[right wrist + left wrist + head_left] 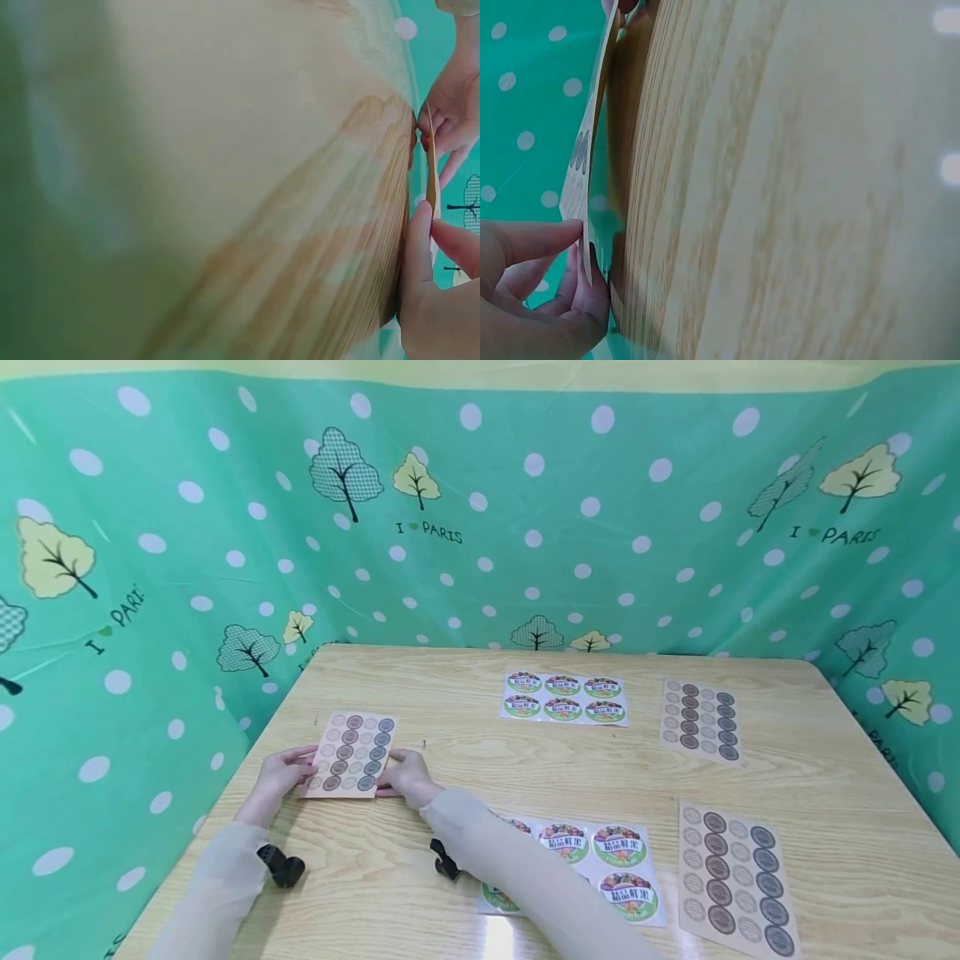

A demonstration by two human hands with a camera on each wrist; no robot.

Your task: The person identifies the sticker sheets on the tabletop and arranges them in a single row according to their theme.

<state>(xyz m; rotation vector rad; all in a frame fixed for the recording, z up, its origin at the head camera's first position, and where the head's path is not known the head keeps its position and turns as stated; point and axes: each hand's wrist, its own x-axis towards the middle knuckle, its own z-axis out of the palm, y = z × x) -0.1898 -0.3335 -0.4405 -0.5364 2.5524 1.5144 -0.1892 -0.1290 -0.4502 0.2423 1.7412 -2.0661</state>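
A tan sticker sheet (pixel 352 755) with rows of round brown and grey stickers is held over the left part of the wooden table (pixel 480 752). My left hand (pixel 283 771) pinches its left edge and my right hand (pixel 406 776) pinches its right edge. In the left wrist view the sheet (pixel 585 161) shows edge-on, lifted off the table, between thumb and fingers (pixel 536 240). Seen from the right wrist, the sheet's thin edge (pixel 431 176) sits between my right fingers (pixel 420 247), with the left hand (pixel 454 105) beyond.
Two sheets of green round labels lie on the table, one at the back (pixel 564 697) and one near me (pixel 592 868) partly under my right sleeve. Two more tan sticker sheets lie at right (pixel 701 720) (pixel 737 878). A green dotted curtain (pixel 480 510) surrounds the table.
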